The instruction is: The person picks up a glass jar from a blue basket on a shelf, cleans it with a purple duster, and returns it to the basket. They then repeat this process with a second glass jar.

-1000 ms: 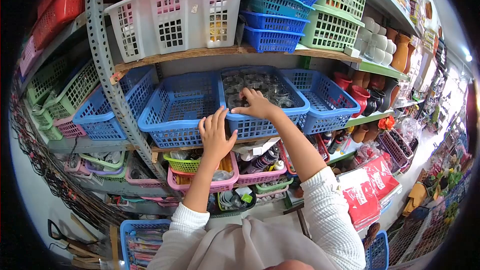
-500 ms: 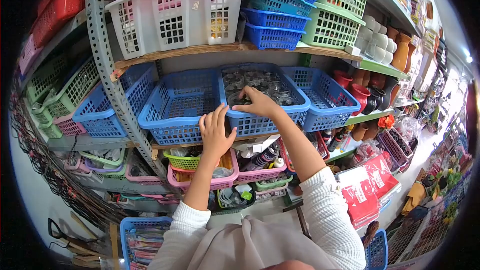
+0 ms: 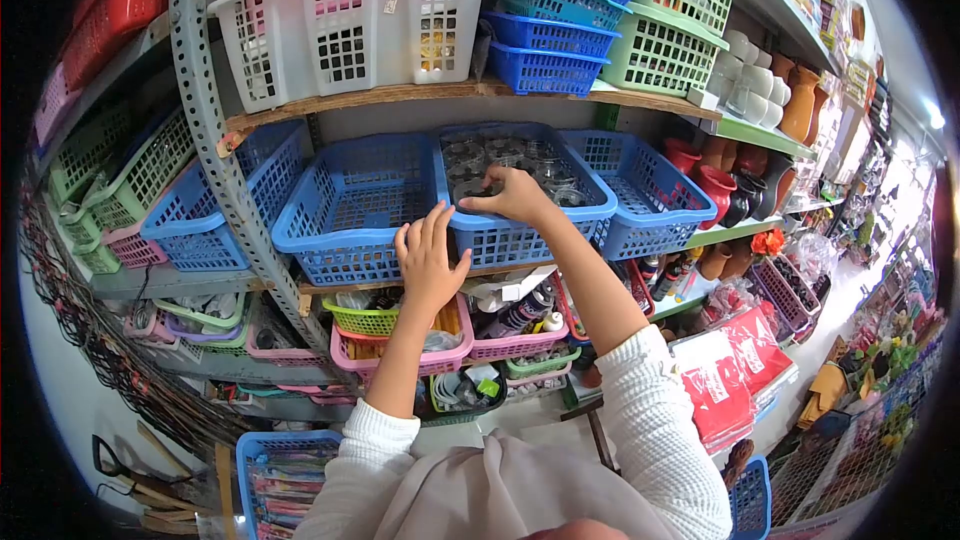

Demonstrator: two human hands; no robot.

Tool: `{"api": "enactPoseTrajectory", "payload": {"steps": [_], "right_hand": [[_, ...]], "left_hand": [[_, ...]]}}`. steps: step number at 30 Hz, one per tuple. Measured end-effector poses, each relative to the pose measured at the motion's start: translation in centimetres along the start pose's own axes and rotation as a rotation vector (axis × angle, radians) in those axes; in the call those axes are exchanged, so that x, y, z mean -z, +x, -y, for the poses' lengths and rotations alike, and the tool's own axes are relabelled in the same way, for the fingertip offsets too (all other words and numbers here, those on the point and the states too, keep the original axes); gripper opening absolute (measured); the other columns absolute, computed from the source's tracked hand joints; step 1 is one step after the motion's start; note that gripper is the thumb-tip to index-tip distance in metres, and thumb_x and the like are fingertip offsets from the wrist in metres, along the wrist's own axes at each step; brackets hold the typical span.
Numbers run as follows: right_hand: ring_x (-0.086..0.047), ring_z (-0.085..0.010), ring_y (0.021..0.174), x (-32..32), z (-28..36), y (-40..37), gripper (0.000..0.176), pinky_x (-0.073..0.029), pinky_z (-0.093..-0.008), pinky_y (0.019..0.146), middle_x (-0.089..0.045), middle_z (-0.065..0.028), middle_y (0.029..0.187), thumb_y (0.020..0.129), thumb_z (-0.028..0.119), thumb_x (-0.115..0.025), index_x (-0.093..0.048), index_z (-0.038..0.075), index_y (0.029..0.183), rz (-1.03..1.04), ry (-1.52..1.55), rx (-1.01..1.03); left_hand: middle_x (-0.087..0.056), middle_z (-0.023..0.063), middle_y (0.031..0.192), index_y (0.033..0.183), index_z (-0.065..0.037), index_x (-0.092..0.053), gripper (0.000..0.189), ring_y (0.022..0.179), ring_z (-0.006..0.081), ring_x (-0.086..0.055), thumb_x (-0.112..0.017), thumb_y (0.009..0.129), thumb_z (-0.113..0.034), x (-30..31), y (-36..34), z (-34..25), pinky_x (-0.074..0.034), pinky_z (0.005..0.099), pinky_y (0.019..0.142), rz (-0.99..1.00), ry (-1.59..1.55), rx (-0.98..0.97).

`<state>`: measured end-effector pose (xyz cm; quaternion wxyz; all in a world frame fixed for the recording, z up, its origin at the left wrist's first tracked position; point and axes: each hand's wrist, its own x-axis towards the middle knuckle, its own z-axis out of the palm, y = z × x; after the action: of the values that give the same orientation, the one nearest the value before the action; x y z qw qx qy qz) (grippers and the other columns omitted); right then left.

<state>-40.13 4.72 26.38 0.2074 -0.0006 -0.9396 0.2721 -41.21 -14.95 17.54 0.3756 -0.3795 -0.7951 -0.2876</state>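
Slightly deeper over the filled blue basket, my right hand is now reaching. It is curved, but I cannot tell if it grasps one of the clear round pieces inside. My left hand is unclenched at the front corner. These pieces look light, stiff, slippery, maybe fragile; their sides seem the good place to hold.

containers in middle basket | second basket left | third basket right | vases farther right
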Motion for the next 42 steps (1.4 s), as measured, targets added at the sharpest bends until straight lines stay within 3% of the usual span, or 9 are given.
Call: {"api": "enactPoseTrajectory", "payload": {"steps": [4, 10, 15, 20, 25, 29, 35, 36, 42], "right_hand": [[-0.065, -0.0349, 0.085, -1.6, -0.6, 0.0, 0.065, -0.051, -0.0412, 0.077, -0.066, -0.0227, 0.085, 0.064, 0.063, -0.075, -0.069, 0.002, 0.087, -0.112, -0.151, 0.156], [-0.062, -0.0371, 0.093, -1.6, 0.1, -0.5, 0.051, -0.049, -0.0437, 0.08, -0.063, -0.0198, 0.105, 0.084, 0.054, -0.061, -0.071, 0.004, 0.09, 0.094, -0.106, -0.068], [-0.057, -0.0346, 0.106, -2.1, 0.0, -2.5, 0.028, -0.045, -0.0427, 0.089, -0.059, -0.0166, 0.114, 0.09, 0.03, -0.061, -0.067, 0.003, 0.09, -0.444, -0.079, 0.43], [-0.057, -0.0337, 0.103, -0.4, 0.2, -9.3, 0.012, -0.044, -0.0394, 0.089, -0.058, -0.0157, 0.112, 0.087, 0.011, -0.063, -0.062, -0.001, 0.087, -0.591, 0.181, 0.373], [-0.059, -0.025, 0.1, 2.2, -2.0, -21.5, 0.007, -0.045, -0.0342, 0.086, -0.061, -0.014, 0.107, 0.088, 0.005, -0.058, -0.062, -0.001, 0.089, -0.505, 0.274, 0.147], [-0.06, -0.0158, 0.08, 1.8, -5.1, -32.9, 0.012, -0.048, -0.0283, 0.073, -0.065, -0.0087, 0.089, 0.09, 0.009, -0.059, -0.064, -0.002, 0.092, -0.563, 0.398, -0.182], [-0.062, -0.0124, 0.078, 1.7, -4.2, -51.1, 0.015, -0.05, -0.0273, 0.072, -0.067, -0.007, 0.086, 0.093, 0.013, -0.058, -0.065, -0.001, 0.092, -0.781, 0.382, -0.711], [-0.062, -0.0123, 0.078, 2.0, -3.2, -53.8, 0.016, -0.05, -0.0273, 0.072, -0.068, -0.0066, 0.086, 0.093, 0.014, -0.058, -0.065, -0.001, 0.091, -0.82, 0.39, -0.827], [-0.061, -0.0146, 0.071, 1.2, 1.8, -69.7, 0.018, -0.049, -0.0298, 0.066, -0.065, -0.0086, 0.082, 0.09, 0.016, -0.061, -0.064, -0.002, 0.09, -1.103, 0.137, -1.167]], "left_hand": [[-0.041, 0.0072, 0.141, 0.136, -0.011, -0.039, 0.07, 0.122, 0.0292, -0.041, -0.071, 0.076, -0.027, -0.1, -0.1, -0.2, -0.02, 0.0494, 0.108, 0.002, 0.0, 0.01], [-0.04, 0.0068, 0.142, 0.137, -0.011, -0.039, 0.07, 0.122, 0.0293, -0.041, -0.071, 0.076, -0.026, 0.1, 0.0, -0.2, -0.02, 0.05, 0.108, 0.002, -0.002, 0.005], [-0.041, 0.0064, 0.142, 0.136, -0.011, -0.04, 0.069, 0.122, 0.0282, -0.042, -0.072, 0.075, -0.024, 0.4, -0.1, 0.0, -0.021, 0.0477, 0.109, -0.013, -0.01, -0.012], [-0.042, 0.0071, 0.142, 0.136, -0.01, -0.042, 0.067, 0.124, 0.0282, -0.042, -0.071, 0.077, -0.022, 0.5, -0.1, -0.3, -0.02, 0.0486, 0.111, -0.009, -0.02, 0.011], [-0.045, 0.0108, 0.139, 0.133, -0.01, -0.046, 0.058, 0.127, 0.03, -0.039, -0.066, 0.079, -0.018, -0.1, -0.4, -3.5, -0.015, 0.0544, 0.111, -0.153, -0.148, 0.138], [-0.05, 0.014, 0.132, 0.117, -0.004, -0.052, 0.039, 0.123, 0.0337, -0.042, -0.062, 0.079, -0.005, -2.0, -3.7, -10.1, -0.027, 0.0466, 0.106, -0.219, -0.524, 0.097], [-0.052, 0.0147, 0.127, 0.104, -0.005, -0.059, 0.026, 0.12, 0.0335, -0.045, -0.06, 0.079, -0.001, -6.0, -12.6, -22.4, -0.031, 0.0441, 0.105, 0.403, -1.086, -0.092], [-0.057, 0.0113, 0.121, 0.102, -0.007, -0.061, 0.025, 0.12, 0.032, -0.045, -0.062, 0.078, -0.003, -5.8, -13.5, -24.4, -0.033, 0.044, 0.103, 0.403, -1.062, -0.252], [-0.061, 0.0097, 0.114, 0.097, -0.007, -0.064, 0.019, 0.113, 0.029, -0.052, -0.062, 0.079, -0.002, -4.1, -19.1, -35.2, -0.037, 0.0408, 0.1, 0.856, -1.429, -0.488]]}}
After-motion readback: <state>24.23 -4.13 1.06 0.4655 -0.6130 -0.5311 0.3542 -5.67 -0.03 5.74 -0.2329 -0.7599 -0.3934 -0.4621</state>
